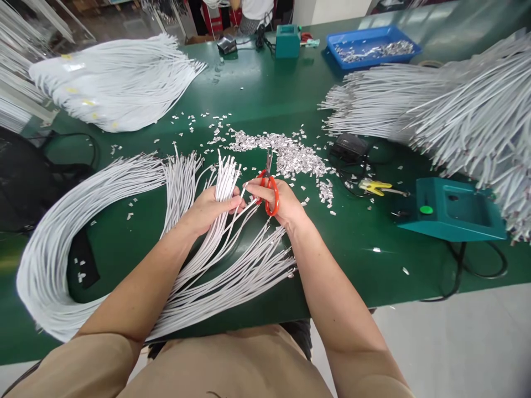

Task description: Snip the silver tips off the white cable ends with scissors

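My left hand (pixel 211 207) is closed around a small bunch of white cables (pixel 226 179), whose ends point up and away from me. In my right hand (pixel 282 202) sits a pair of scissors (pixel 271 193) with red handles, its blades pointing away over the table. The right thumb and forefinger also meet at one or two single cables beside the bunch; the exact grip is partly hidden. More loose cables (pixel 232 282) fan out under my forearms toward the right. A long curved bundle (pixel 45 265) loops round on the left, its ends standing up near my left hand.
Small silvery clippings (pixel 290 155) lie scattered beyond my hands. Further back are a blue tray (pixel 373 47) of similar bits and another cable bundle (pixel 116 83). At right stand a teal machine (pixel 454 210), yellow-handled pliers (pixel 375 187) and a big cable pile (pixel 468 105).
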A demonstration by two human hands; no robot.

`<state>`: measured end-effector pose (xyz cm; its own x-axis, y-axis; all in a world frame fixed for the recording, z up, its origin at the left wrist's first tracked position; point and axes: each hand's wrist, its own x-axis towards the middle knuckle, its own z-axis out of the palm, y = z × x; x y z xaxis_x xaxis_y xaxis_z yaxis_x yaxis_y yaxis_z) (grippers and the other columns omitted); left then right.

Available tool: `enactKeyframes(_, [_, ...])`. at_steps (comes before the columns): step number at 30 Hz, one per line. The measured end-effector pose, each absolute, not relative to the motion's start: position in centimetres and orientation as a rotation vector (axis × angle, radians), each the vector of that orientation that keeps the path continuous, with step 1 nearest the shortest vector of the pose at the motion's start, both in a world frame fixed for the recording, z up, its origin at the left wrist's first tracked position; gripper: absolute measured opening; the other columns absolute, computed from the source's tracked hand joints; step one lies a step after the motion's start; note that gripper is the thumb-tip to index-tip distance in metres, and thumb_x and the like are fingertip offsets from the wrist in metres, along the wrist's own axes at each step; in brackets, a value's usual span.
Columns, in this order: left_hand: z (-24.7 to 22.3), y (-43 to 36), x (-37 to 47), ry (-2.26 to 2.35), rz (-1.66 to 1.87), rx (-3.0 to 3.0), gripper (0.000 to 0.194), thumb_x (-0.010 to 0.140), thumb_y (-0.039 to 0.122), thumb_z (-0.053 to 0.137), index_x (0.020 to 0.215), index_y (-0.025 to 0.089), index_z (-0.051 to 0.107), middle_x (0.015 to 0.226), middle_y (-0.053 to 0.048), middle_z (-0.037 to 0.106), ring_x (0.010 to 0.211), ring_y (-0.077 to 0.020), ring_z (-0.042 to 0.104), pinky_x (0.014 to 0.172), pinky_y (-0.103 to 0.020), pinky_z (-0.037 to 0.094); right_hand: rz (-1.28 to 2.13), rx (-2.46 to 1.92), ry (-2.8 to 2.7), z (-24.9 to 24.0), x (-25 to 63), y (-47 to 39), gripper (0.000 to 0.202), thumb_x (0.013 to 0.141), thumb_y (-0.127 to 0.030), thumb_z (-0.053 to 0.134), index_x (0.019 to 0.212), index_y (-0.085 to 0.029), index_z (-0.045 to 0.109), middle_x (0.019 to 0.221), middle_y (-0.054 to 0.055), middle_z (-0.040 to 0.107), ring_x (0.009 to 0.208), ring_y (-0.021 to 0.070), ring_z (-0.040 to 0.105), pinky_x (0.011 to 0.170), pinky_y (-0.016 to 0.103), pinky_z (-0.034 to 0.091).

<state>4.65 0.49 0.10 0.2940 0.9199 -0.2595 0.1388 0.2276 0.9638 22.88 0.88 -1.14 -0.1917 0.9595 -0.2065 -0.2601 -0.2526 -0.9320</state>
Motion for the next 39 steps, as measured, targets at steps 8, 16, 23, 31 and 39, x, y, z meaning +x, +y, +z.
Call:
enactKeyframes(8, [0.3, 0.4, 4.7, 1.169, 0.741, 1.213, 0.031, 0.068, 0.039, 0.079, 0.084, 0.019, 0.062, 0.075, -0.002, 0.067, 0.068, -0.0163, 0.063, 0.063, -0.029, 0.047, 1.615, -1.083, -1.070, -0.8, 22.9, 0.8, 0.028, 0.063, -0.044, 0.080, 0.074, -0.020, 0.070, 0.076, 0.001, 0.065, 0.070, 0.0124, 0.056, 0.073, 0.030, 0.048])
enactKeyframes(16, [0.0, 0.7, 4.8, 1.332, 0.902, 1.163, 0.037, 0.059, 0.037, 0.085, 0.080, 0.018, 0.061, 0.073, 0.000, 0.064, 0.074, -0.0198, 0.067, 0.070, -0.032, 0.051, 1.237, -1.359, -1.481, -1.1, 22.8, 0.6, 0.016, 0.077, -0.035, 0.067, 0.078, -0.019, 0.070, 0.082, 0.003, 0.070, 0.075, 0.0155, 0.060, 0.072, 0.029, 0.044])
enactKeyframes(23, [0.0, 0.6, 4.8, 1.369, 0.970, 1.195, 0.034, 0.060, 0.035, 0.084, 0.079, 0.018, 0.062, 0.073, 0.000, 0.065, 0.069, -0.0174, 0.067, 0.075, -0.034, 0.054, 0.730, -1.703, -2.021, -2.2, 22.5, 0.9, 0.017, 0.083, -0.025, 0.054, 0.070, -0.019, 0.062, 0.081, 0.006, 0.067, 0.075, 0.0176, 0.058, 0.066, 0.029, 0.036])
enactKeyframes(31, [-0.7, 0.7, 4.7, 1.487, 0.998, 1.339, 0.030, 0.059, 0.033, 0.082, 0.077, 0.017, 0.064, 0.076, -0.001, 0.068, 0.075, -0.0184, 0.065, 0.077, -0.033, 0.051, 0.621, -1.740, -2.179, -1.3, 22.6, 0.5, 0.022, 0.087, -0.027, 0.054, 0.069, -0.018, 0.062, 0.077, 0.007, 0.066, 0.070, 0.0169, 0.057, 0.066, 0.029, 0.036])
enactKeyframes(39, [-0.4, 0.6, 4.5, 1.363, 0.979, 1.263, 0.031, 0.062, 0.034, 0.082, 0.079, 0.017, 0.062, 0.074, 0.000, 0.068, 0.073, -0.0187, 0.069, 0.076, -0.034, 0.054, 0.607, -1.787, -2.202, -1.6, 22.6, 0.7, 0.024, 0.088, -0.033, 0.059, 0.070, -0.018, 0.065, 0.080, 0.005, 0.066, 0.068, 0.0152, 0.056, 0.060, 0.027, 0.035])
